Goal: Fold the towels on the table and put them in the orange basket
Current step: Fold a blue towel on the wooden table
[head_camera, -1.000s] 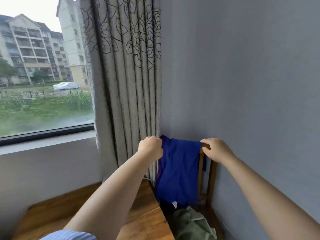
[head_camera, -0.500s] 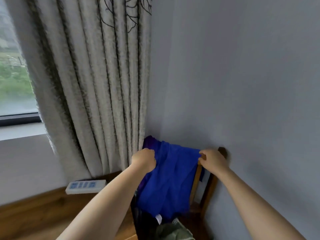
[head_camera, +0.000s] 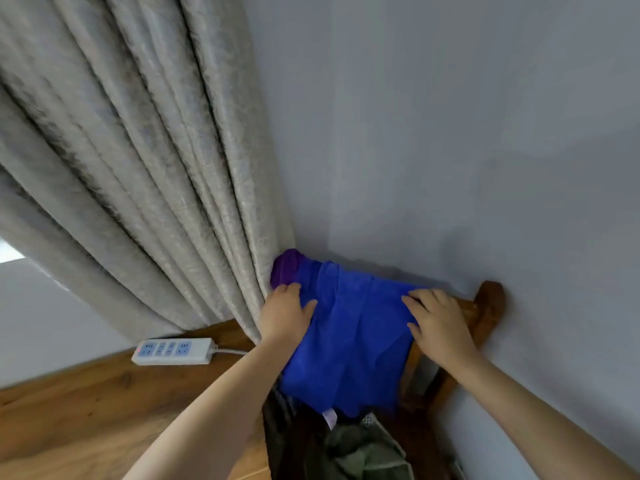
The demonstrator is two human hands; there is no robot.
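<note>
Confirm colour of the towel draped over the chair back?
Bright blue towel, plain, with a purple bit at its far left corner; head view.

head view | looks forward-down | close on room corner

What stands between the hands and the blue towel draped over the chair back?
Nothing visible. The left hand and right hand already rest on the blue towel. The curtain hangs beside the left hand, not across it.

We see a bright blue towel [head_camera: 349, 344] draped over the top rail of a wooden chair back [head_camera: 488, 306], hanging down creased. A purple cloth [head_camera: 285, 268] peeks out at its upper left corner.
</note>
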